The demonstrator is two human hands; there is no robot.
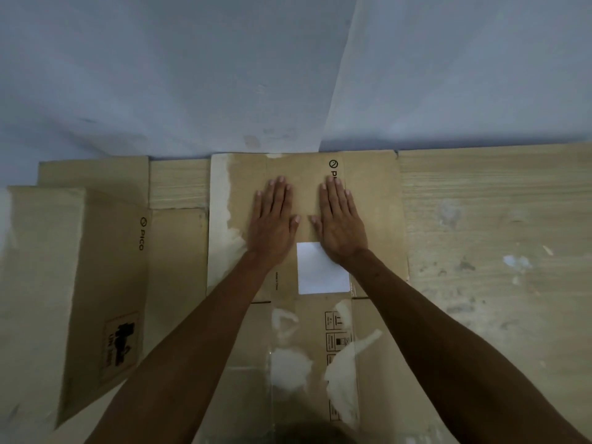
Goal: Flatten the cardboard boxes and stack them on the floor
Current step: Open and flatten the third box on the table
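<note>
A flattened brown cardboard box (378,219) lies on the wooden floor in the middle of the head view, its far edge against the wall. It carries a white label (320,274) and torn tape patches. My left hand (272,219) and my right hand (339,222) lie side by side, palms down, fingers straight, pressing on the box's far half. To the left stands an unflattened cardboard box (41,283) printed with PICO, its side facing me.
A pale blue wall (192,75) rises just behind the boxes. Another cardboard flap (93,171) lies at the far left by the wall. Bare, scuffed wooden floor (496,235) stretches to the right.
</note>
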